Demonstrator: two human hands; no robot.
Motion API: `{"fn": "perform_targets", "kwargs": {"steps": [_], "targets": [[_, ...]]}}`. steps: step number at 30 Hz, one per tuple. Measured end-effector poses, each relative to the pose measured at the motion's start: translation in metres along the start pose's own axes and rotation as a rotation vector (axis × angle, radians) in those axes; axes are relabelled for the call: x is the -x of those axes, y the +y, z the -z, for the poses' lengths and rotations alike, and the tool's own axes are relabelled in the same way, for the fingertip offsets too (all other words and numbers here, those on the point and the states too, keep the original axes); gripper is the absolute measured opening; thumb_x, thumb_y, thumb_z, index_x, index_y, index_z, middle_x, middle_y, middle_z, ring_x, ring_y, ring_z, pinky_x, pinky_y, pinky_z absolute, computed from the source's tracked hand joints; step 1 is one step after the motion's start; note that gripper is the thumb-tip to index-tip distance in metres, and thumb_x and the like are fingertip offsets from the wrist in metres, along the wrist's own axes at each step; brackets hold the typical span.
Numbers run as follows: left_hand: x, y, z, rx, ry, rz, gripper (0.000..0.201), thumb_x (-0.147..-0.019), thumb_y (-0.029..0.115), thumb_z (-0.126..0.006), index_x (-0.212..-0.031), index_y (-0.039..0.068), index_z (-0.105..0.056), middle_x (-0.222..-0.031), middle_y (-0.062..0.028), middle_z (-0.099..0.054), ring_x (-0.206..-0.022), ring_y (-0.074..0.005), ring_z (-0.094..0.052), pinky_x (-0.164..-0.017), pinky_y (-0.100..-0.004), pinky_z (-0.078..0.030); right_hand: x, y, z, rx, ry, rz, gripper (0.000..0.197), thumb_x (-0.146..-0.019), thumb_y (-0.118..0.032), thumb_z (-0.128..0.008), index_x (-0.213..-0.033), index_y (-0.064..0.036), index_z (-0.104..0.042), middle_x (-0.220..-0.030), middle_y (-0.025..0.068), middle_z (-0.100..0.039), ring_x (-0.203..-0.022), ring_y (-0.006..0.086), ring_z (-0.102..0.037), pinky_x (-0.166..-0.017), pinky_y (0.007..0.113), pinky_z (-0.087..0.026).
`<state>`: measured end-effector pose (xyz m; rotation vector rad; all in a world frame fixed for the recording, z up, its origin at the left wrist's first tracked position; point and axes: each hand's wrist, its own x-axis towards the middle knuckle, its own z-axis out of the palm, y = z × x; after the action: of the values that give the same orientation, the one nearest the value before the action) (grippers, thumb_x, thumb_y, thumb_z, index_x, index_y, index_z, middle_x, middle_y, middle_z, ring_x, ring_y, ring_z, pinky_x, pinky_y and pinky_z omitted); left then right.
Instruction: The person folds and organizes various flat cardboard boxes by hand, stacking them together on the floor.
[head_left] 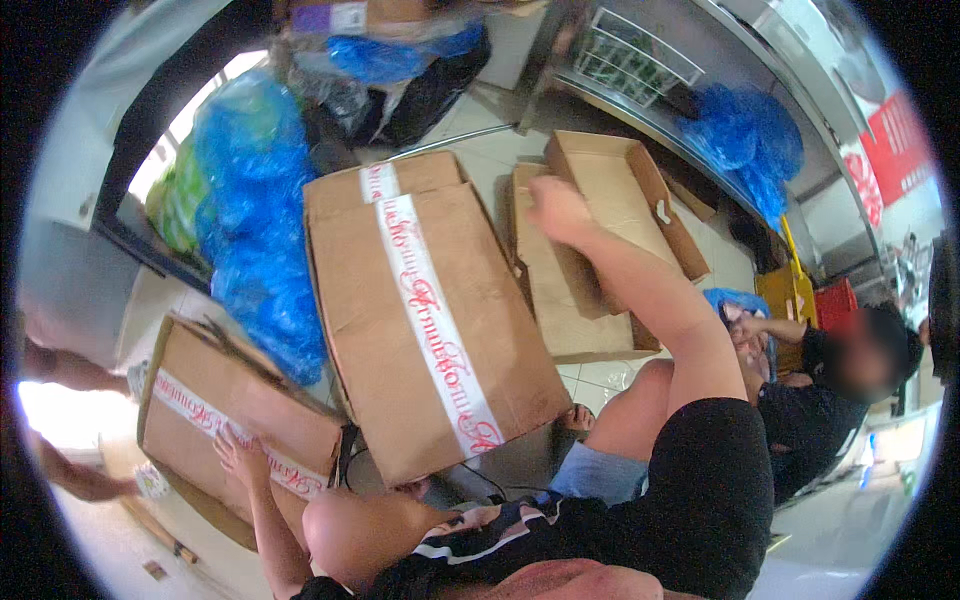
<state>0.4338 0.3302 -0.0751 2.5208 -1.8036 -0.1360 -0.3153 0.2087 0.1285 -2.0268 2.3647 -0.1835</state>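
Taped carton (190, 445), low at the person's left: brown cardboard, closed, a white strip with red lettering along its top. Left hand (240, 452) lies on it, fingers spread over the strip. Larger carton (440, 330) in the middle, also closed, same kind of strip running lengthwise, surface a little creased. To its right, two shallow open boxes (645, 195), plain brown inside. Right hand (560, 210) is over the nearer one, blurred, fingers seemingly curled; I cannot tell whether it grips anything.

Surface is pale tiled floor (607, 374), grout lines showing. Cramped room, light entering at left.

Around: blue plastic bags (260, 250) with green contents beside the larger carton; black bag (440, 95) beyond; white wire rack (640, 60) and more blue plastic (745, 140) at upper right; yellow crate (785, 292) farther right. Co-worker in black (815, 425) sits near it. Another person's bare legs (75, 470) at left edge. Right forearm crosses the open boxes, hiding part of them.
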Motion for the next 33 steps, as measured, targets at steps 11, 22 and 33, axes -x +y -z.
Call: {"fn": "perform_targets", "kwargs": {"steps": [11, 22, 33], "targets": [[0.002, 0.285, 0.178, 0.638, -0.096, -0.516, 0.045, -0.096, 0.016, -0.066, -0.137, 0.000, -0.058, -0.137, -0.0187, -0.062, -0.119, -0.0263, -0.063, -0.098, -0.0357, -0.051, 0.057, 0.165, -0.093, 0.344, -0.526, 0.328, 0.030, -0.087, -0.026, -0.058, -0.097, -0.0055, -0.078, -0.098, 0.0171, -0.076, -0.092, 0.0343, -0.073, -0.079, 0.049, -0.058], [0.065, 0.550, 0.196, -0.488, -0.540, -1.144, 0.046, -0.088, 0.046, -0.063, -0.101, 0.004, -0.077, -0.111, -0.0196, -0.073, -0.109, -0.0372, -0.067, -0.096, -0.0485, -0.051, 0.165, -0.074, 0.028, -0.113, -0.463, 0.606, 0.022, -0.080, -0.023, -0.062, -0.081, -0.0056, -0.076, -0.082, 0.0195, -0.073, -0.079, 0.0379, -0.073, -0.069, 0.051, -0.059], [-0.008, 0.425, 0.019, -0.197, -0.863, -1.127, 0.042, -0.094, 0.038, -0.059, -0.125, 0.012, -0.069, -0.124, -0.0219, -0.069, -0.113, -0.0372, -0.065, -0.094, -0.0509, -0.050, 0.166, -0.067, -0.011, 0.151, -0.470, 0.717, 0.041, -0.098, -0.033, -0.054, -0.087, -0.0009, -0.077, -0.090, 0.0219, -0.074, -0.086, 0.0390, -0.073, -0.079, 0.050, -0.059]]}}
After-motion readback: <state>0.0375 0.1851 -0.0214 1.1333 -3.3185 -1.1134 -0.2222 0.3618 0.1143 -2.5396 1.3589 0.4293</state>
